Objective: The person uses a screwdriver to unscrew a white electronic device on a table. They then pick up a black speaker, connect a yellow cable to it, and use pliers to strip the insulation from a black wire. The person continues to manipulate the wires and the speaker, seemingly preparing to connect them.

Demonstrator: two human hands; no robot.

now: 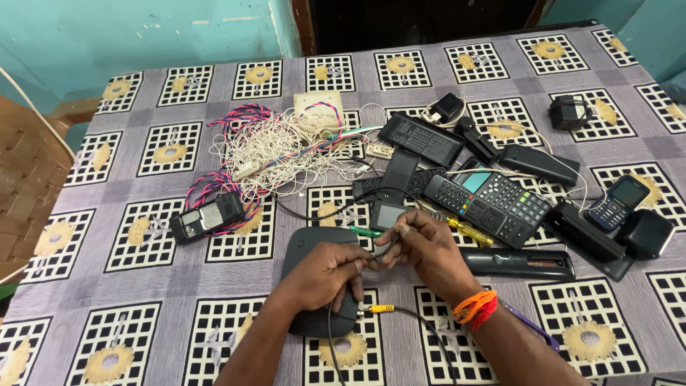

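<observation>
At lower centre of the frame, left hand [330, 270] and right hand [421, 246] pinch a thin black cable [379, 252] with a yellow plug [379, 309] over a dark router [309, 250] on the counter [143, 286].

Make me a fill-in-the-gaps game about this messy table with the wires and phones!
1. Both hands, the left hand and the right hand, pinch a thin black ____.
2. Under the left hand lies a flat black box, and the plug beside it has a ____ tip.
3. The wrist of the right hand wears an ____ band.
4. The big calculator has a screen coloured ____.

Missing words: cable; yellow; orange; blue
</observation>
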